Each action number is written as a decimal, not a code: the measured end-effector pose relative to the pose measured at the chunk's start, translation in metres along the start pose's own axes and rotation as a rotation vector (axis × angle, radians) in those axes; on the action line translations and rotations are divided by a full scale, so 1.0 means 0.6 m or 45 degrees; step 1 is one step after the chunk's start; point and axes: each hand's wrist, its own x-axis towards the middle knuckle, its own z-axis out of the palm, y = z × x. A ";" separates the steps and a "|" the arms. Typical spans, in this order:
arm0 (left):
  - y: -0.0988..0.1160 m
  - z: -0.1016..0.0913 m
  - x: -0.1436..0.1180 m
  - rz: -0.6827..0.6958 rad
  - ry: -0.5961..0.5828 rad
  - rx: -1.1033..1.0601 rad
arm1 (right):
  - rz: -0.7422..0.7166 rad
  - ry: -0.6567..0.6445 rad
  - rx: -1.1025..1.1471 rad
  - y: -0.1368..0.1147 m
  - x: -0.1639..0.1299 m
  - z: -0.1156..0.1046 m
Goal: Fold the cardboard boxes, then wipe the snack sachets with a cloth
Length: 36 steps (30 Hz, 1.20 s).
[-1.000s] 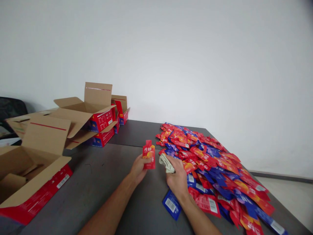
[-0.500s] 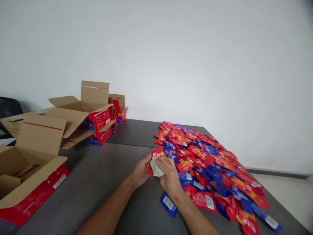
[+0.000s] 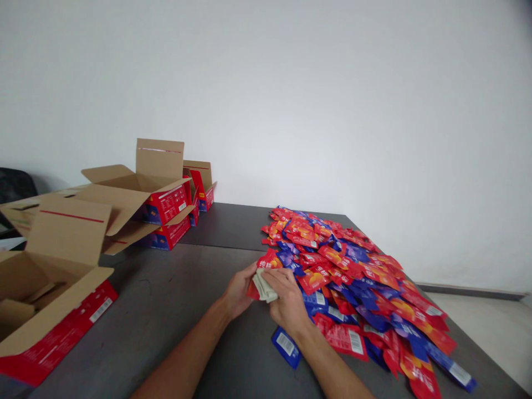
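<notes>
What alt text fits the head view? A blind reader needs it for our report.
The left hand holds a red packet while the right hand presses a pale cloth against it, over a grey table. A heap of red and blue packets lies to the right, open cardboard boxes to the left.

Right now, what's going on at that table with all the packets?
A person stands at a grey table. The left hand holds a red pouch while the right hand presses a pale folded cloth against it. A big heap of red and blue pouches lies to the right, and open cardboard boxes sit to the left.
</notes>
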 end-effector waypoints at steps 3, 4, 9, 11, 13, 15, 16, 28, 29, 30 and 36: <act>-0.003 0.008 -0.009 -0.029 -0.012 0.089 | 0.093 0.157 -0.074 0.018 0.001 -0.016; -0.005 0.011 -0.012 -0.051 -0.006 0.127 | 0.111 0.200 -0.101 0.024 0.001 -0.021; -0.006 0.012 -0.014 -0.057 -0.005 0.172 | 0.100 0.198 -0.116 0.031 0.000 -0.023; -0.002 0.010 -0.010 -0.019 -0.024 0.115 | 0.075 0.094 -0.078 0.024 0.000 -0.017; 0.002 0.010 -0.007 0.015 -0.046 0.063 | 0.056 -0.011 -0.038 0.014 0.001 -0.012; 0.004 0.010 -0.004 0.042 -0.062 0.052 | 0.035 -0.089 -0.001 0.005 0.002 -0.009; 0.005 0.009 -0.003 0.054 -0.071 0.067 | 0.027 -0.123 0.018 0.001 0.002 -0.009; 0.020 -0.056 0.012 0.628 0.427 1.671 | 0.322 -0.081 -0.074 0.037 0.008 -0.037; 0.025 -0.063 0.012 0.659 0.446 1.825 | 0.344 -0.070 -0.101 0.043 0.009 -0.040; 0.030 -0.071 0.011 0.669 0.465 1.960 | 0.364 -0.065 -0.124 0.048 0.009 -0.044; 0.058 -0.105 0.006 0.405 0.732 2.391 | 0.442 -0.043 -0.175 0.057 0.010 -0.056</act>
